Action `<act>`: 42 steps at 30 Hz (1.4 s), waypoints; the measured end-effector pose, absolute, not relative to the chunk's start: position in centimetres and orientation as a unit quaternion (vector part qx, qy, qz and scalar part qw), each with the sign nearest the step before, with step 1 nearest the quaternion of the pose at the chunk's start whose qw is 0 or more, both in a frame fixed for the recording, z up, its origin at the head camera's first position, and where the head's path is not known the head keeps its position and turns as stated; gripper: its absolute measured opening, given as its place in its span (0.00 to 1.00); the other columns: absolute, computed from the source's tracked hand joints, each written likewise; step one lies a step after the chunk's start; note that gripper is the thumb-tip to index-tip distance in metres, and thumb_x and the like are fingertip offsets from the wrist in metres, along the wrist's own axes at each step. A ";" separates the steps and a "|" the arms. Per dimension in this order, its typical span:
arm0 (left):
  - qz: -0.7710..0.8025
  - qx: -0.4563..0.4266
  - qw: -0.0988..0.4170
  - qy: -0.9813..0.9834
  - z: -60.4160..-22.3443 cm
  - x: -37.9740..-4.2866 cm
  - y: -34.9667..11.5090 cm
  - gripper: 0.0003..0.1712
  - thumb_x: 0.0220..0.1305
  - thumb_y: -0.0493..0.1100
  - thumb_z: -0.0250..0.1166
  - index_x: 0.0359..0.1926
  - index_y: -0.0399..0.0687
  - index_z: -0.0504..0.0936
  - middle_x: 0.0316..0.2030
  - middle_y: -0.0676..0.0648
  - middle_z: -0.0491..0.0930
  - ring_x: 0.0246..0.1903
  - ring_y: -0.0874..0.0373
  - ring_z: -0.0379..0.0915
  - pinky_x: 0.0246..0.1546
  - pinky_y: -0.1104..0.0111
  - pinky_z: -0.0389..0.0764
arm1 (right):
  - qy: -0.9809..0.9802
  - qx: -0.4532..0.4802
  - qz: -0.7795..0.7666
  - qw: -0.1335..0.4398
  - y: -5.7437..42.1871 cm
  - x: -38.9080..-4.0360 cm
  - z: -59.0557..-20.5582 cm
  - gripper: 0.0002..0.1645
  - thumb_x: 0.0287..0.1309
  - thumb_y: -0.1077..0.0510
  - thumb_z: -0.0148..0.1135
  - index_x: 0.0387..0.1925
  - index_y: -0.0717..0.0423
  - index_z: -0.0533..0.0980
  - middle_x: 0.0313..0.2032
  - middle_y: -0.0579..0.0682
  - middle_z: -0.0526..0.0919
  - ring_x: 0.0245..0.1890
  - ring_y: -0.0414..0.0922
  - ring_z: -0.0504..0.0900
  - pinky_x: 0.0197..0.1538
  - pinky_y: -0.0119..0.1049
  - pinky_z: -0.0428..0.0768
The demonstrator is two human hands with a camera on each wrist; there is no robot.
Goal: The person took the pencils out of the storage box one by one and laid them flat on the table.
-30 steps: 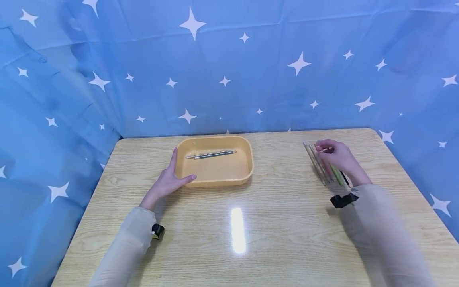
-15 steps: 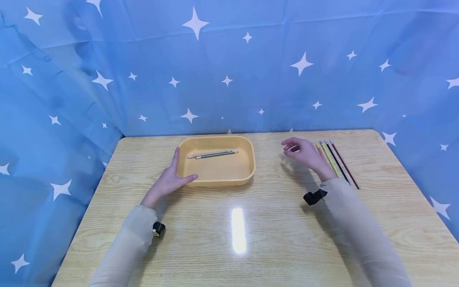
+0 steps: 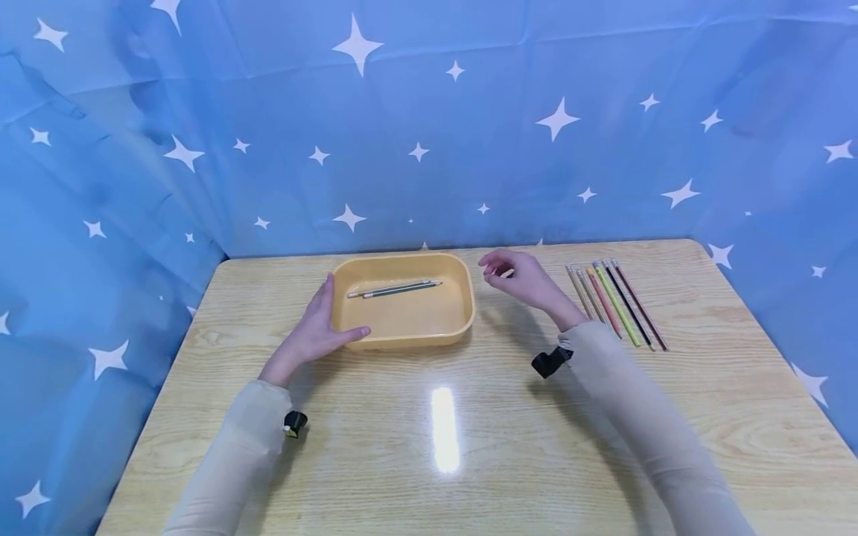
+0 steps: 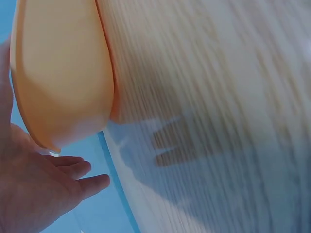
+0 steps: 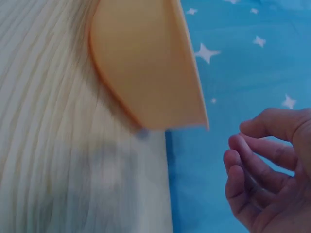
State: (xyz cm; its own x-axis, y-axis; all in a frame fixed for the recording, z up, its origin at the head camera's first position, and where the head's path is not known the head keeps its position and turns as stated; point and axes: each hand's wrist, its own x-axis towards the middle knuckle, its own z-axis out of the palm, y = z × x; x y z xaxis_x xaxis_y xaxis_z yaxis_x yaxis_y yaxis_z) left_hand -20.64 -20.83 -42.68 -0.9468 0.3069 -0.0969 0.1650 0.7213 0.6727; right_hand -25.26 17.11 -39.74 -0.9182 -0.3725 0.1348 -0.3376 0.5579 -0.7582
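Note:
A shallow, tan-orange plastic tray stands at the back of the table, left of centre. Two dark pencils lie side by side in it. At the tray's left end, my left hand rests with thumb and forefinger spread along the corner; in the left wrist view its other fingers extend past the tray wall. My right hand hovers just right of the tray, fingers loosely curled. The right wrist view shows its thumb close to the forefinger with nothing visible between them. Several pencils lie in a slanted row farther right.
The wooden table runs back to a blue curtain with white stars, which also hangs along the left side. A bright light reflection shows on the front half. Small black devices are worn at both wrists.
My right hand has moved left from above the pencil row to beside the tray, uncovering the whole row. My left hand stays at the tray, and the two pencils inside lie as before.

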 end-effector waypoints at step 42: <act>0.425 0.119 0.107 0.891 -43.6 -21.0 -20.7 0.76 0.47 0.57 0.77 0.75 0.46 0.26 0.71 0.30 0.49 0.64 0.37 0.57 0.64 0.46 0.57 | 0.840 -0.245 -0.469 0.122 4.2 -25.2 -42.6 0.15 0.58 0.68 0.62 0.47 0.68 0.77 0.41 0.57 0.82 0.41 0.47 0.78 0.46 0.35 0.77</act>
State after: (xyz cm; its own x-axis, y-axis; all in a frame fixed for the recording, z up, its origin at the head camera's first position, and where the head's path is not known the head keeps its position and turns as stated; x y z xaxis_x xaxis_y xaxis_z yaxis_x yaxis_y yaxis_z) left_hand -21.00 -20.70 -43.57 -0.9488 0.3028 -0.0903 0.1207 0.6114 0.7821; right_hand -25.16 4.19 -42.58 -0.8502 -0.5258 0.0256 -0.2975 0.4399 -0.8473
